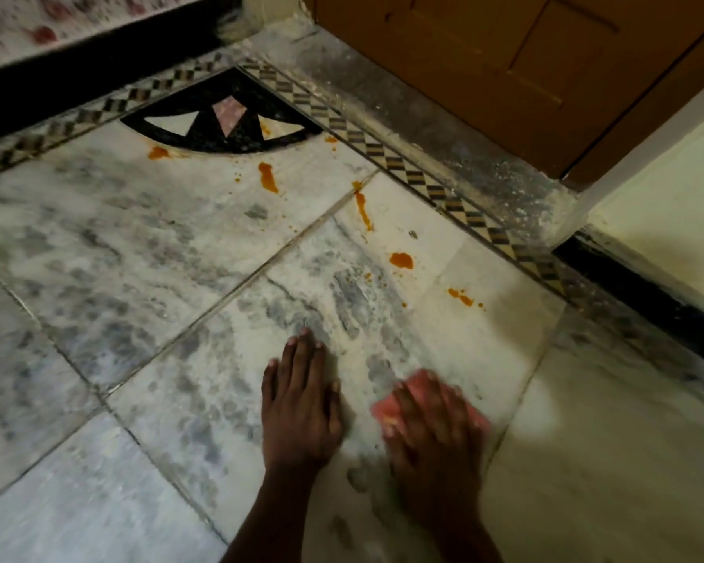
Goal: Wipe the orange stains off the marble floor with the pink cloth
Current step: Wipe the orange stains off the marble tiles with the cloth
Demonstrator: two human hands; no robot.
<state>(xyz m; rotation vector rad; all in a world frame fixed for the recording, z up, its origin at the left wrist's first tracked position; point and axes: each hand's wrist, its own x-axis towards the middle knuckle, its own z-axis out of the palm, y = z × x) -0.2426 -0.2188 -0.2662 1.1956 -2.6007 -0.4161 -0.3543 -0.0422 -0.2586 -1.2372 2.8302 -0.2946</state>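
Note:
Several orange stains mark the marble floor (pixel 139 245): a streak (pixel 268 177) below the black inlay, a longer streak (pixel 362 207) across a tile joint, a blob (pixel 401 260), and a trail of drops (pixel 461 297) near the patterned border. My right hand (pixel 431 428) lies flat on the pink cloth (pixel 387 410) and presses it to the floor, blurred. The cloth shows only around my fingers. My left hand (pixel 299 404) rests flat on the floor beside it, fingers straight. Both hands are well short of the stains.
A brown wooden door (pixel 504 63) stands at the top right beyond a dusty threshold (pixel 383 95). A checked border strip (pixel 423 180) runs diagonally along it. A black fan-shaped inlay (pixel 220 119) fills the corner. A cream wall (pixel 667 197) with a black skirting is at right.

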